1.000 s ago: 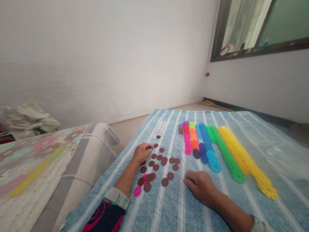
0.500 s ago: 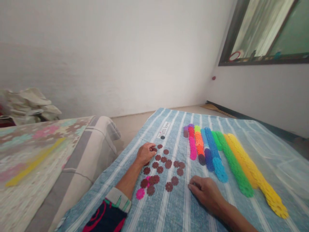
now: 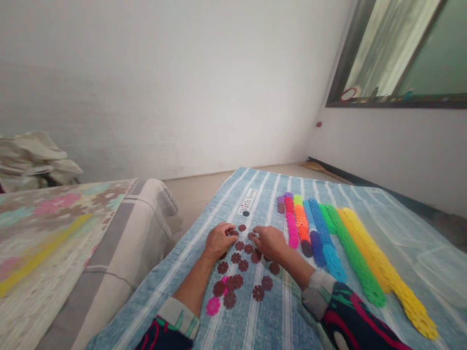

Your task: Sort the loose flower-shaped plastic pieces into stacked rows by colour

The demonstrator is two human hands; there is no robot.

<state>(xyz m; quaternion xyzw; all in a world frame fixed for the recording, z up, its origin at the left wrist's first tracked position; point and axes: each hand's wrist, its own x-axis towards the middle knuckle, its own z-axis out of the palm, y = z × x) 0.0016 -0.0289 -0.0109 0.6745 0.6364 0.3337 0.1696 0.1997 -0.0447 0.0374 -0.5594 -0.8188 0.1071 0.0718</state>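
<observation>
My left hand is closed, its thumb and fingertips pinched at a brown flower-shaped plastic disc on the striped cloth. Across from it, my right hand reaches in from the right, fingers drawn together on another brown disc that they partly cover. One brown disc lies between the two hands, and a dark disc is farther off, by the printed "With love" label. Several more brown discs are scattered nearer me, some overlapping. A pink disc lies at their near left.
Overlapping rows of coloured discs lie at right: pink, orange, blue, green and yellow. A clear plastic container is beyond them. A couch with a patterned cover stands left, past a floor gap.
My right hand has moved from the near right side forward and left to the brown discs, close to my left hand. The left hand stays by the same discs. The view has shifted slightly.
</observation>
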